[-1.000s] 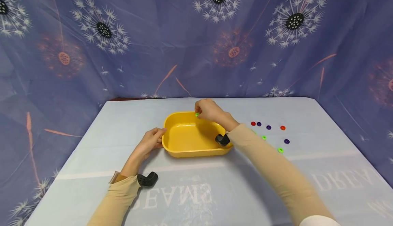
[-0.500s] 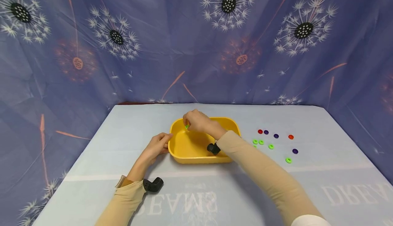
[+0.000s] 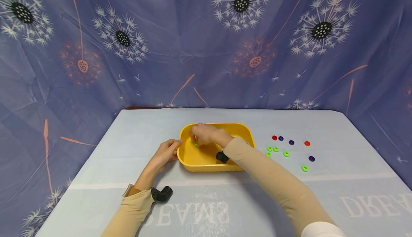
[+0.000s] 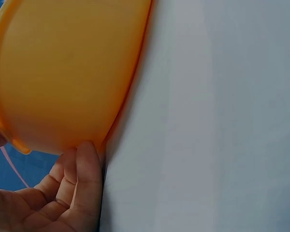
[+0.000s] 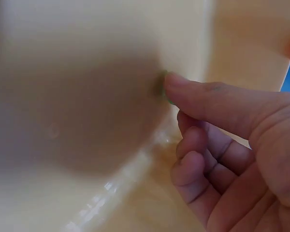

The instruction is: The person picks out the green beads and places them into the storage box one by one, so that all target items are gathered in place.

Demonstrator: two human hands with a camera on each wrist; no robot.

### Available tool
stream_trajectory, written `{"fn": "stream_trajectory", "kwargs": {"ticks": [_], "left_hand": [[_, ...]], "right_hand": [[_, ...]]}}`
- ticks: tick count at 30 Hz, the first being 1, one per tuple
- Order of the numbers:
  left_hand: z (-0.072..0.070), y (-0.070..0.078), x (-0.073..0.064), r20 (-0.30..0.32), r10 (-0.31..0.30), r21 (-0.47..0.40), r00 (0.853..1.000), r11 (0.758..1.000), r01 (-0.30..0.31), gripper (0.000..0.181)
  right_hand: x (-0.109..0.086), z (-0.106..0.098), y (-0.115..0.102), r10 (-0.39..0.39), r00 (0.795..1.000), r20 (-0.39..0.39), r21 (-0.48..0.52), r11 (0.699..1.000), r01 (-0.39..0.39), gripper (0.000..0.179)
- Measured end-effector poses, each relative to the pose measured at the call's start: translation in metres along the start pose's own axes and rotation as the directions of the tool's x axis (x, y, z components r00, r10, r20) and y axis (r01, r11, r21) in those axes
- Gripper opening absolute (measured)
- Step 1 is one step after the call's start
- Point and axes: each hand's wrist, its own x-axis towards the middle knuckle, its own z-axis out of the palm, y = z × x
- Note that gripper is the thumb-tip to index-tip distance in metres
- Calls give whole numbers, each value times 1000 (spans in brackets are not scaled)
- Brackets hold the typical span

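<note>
A yellow plastic basin [image 3: 206, 168] stands in the middle of the table. My left hand [image 3: 165, 152] grips its left end, thumb over the rim; in the left wrist view the fingers [image 4: 88, 169] press its outer wall from below. Inside the basin, toward its left end, my right hand [image 3: 207, 134] pinches a small green ring [image 3: 196, 144]. Up close in the right wrist view, only a sliver of the green ring [image 5: 163, 84] shows at the thumb tip, low over the basin floor, with the other fingers curled beneath.
Right of the basin lie loose rings: several green ones [image 3: 286, 154], a red one [image 3: 274, 137], an orange one [image 3: 307, 143] and some purple ones [image 3: 311, 158]. A black wrist camera [image 3: 162, 194] sits on the left forearm. A patterned blue curtain [image 3: 180, 44] hangs behind the table.
My right hand has moved from the basin's back rim leftward and down into it, still pinching the green ring. The left hand keeps its hold; the head view has shifted slightly.
</note>
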Motion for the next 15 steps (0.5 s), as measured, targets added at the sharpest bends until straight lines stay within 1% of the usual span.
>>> {"fn": "stream_trajectory", "kwargs": {"ticks": [6,11,15], "left_hand": [[0,3,-2,0,3,-3,1000,1000,-3,48],[0,1,-1,-1,7,3,1000,1000,-7,46],[-1,-1,0,1,4,3,1000,1000,-4,47]], "right_hand": [[1,3,1,16,1000,4,6,1000,-16,14],[1,4,3,21,1000,7,22,1000,-22,17],[-1,0,6,17,999,-27,51,999,-16,19]]}}
